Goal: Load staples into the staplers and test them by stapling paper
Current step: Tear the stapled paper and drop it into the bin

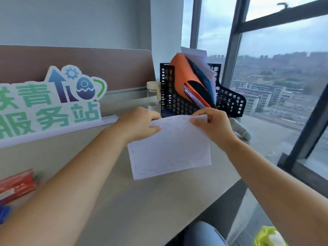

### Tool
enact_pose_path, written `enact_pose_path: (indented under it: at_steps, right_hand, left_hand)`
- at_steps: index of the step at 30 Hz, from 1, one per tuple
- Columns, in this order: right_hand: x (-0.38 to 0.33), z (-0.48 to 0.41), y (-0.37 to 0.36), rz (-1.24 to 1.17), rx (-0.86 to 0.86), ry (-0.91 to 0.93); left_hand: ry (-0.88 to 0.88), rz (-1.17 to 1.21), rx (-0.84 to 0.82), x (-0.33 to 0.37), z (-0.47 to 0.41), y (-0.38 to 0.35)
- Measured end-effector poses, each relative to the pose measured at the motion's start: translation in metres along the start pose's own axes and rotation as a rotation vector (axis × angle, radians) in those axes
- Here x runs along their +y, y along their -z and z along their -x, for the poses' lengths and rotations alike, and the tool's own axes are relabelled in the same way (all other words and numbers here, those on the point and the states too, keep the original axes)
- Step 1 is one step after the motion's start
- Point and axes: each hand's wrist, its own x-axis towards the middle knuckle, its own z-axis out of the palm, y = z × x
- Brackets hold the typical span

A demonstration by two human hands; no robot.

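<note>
At its top edge, the paper (170, 150) is pinched by the left grip (140, 121) and right grip (213, 125), thumbs on the near face, held over the table (124, 201) just before the black file rack (177, 102). Its lower half hangs free, so sheets could fan apart or catch on that rack.

Paper (170, 148): faint printed marks, too small and blurred to read.
Left hand (138, 123): fingers partly hidden behind the sheet.
Sign (51, 103): cut off by the left edge; first characters incomplete.
Red packets (17, 183): blurred, cut by the left edge; labelling illegible.
Blue object (4, 213): largely out of frame; kind cannot be told.
File rack (177, 102): lower front hidden behind the sheet.
Yellow-green bag (269, 237): cut by the bottom edge.
</note>
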Motion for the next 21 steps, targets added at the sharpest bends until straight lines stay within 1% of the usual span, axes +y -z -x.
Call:
enact_pose_path:
  at_steps: [4,6,8,10,12,16,18,21]
  right_hand:
    - [0.017,0.014,0.051,0.036,0.160,-0.007]
    - [0.026,0.024,0.077,0.095,0.248,-0.025]
    - [0.039,0.034,0.102,0.122,0.308,-0.066]
    - [0.051,0.047,0.129,0.136,0.365,-0.099]
    - [0.060,0.059,0.149,0.160,0.419,-0.113]
    - [0.084,0.088,0.197,0.205,0.570,-0.208]
    - [0.098,0.102,0.219,0.220,0.622,-0.290]
    - [0.122,0.129,0.248,0.230,0.670,-0.485]
  left_hand:
    - [-0.227,-0.006,0.064,0.051,-0.030,-0.017]
    - [-0.288,0.017,0.109,0.077,-0.043,-0.027]
    - [-0.334,0.110,0.126,0.098,-0.054,-0.039]
    - [-0.379,0.276,0.148,0.121,-0.064,-0.053]
    - [-0.397,0.410,0.165,0.136,-0.070,-0.065]
    - [-0.360,0.588,0.111,0.188,-0.087,-0.101]
    - [-0.299,0.669,0.097,0.217,-0.096,-0.121]
    - [-0.266,0.763,0.025,0.264,-0.100,-0.149]
